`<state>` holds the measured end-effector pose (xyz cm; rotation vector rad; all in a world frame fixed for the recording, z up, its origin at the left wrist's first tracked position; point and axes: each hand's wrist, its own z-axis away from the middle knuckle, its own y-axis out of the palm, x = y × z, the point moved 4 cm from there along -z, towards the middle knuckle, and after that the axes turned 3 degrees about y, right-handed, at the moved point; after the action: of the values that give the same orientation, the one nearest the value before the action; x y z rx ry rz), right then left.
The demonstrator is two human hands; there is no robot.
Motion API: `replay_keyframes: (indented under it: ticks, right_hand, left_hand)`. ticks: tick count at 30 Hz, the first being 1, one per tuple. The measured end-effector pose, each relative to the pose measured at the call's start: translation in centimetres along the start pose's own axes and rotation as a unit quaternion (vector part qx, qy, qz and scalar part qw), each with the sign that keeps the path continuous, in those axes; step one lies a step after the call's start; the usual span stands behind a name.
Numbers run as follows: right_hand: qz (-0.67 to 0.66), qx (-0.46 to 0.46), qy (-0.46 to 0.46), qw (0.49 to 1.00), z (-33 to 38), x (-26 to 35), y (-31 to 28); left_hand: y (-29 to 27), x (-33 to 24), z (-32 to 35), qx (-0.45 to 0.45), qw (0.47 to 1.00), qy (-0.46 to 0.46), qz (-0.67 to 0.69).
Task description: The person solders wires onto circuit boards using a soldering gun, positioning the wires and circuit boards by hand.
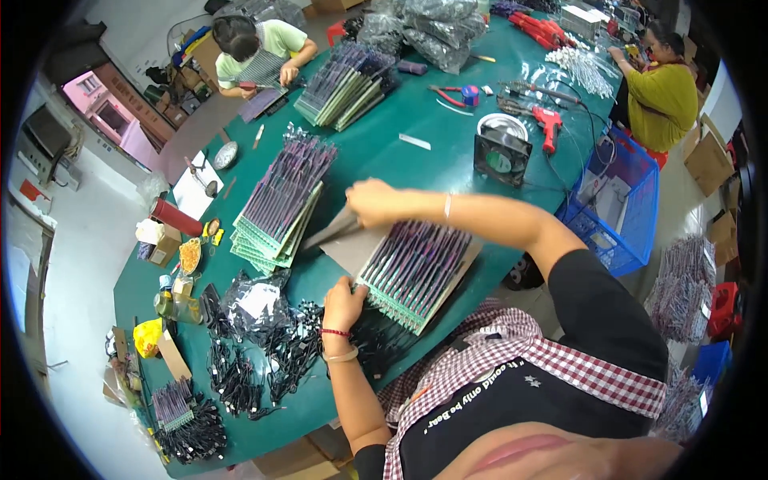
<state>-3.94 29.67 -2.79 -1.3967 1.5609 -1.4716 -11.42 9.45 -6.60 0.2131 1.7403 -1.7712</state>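
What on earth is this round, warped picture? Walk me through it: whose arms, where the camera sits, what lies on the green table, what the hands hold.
There is no machine here. The picture comes from a wide fisheye camera on a person's head, looking down, so straight edges bend. Both arms are that person's own. The left hand rests on the near edge of a stack of green strip boards. The right hand reaches across and grips a flat grey sheet. On the green table lie more board stacks, black cable bundles, a black fan and a red tool. Two other people work at the far end.
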Motion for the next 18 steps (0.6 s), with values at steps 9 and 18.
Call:
replay_keyframes:
  ticks: [9,18]
  right_hand:
    - [-0.128,-0.039,-0.056,0.989,1.5,2.7,0.8]
    - [-0.04,0.319,-0.064,0.945,1.6,7.2,3.1]
  left_hand:
    - [-1.3,-1.3,0.5,-0.06,0.984,-0.004,0.167]
    - [0.4,1.7,-0.4,-0.109,0.989,-0.037,0.089]
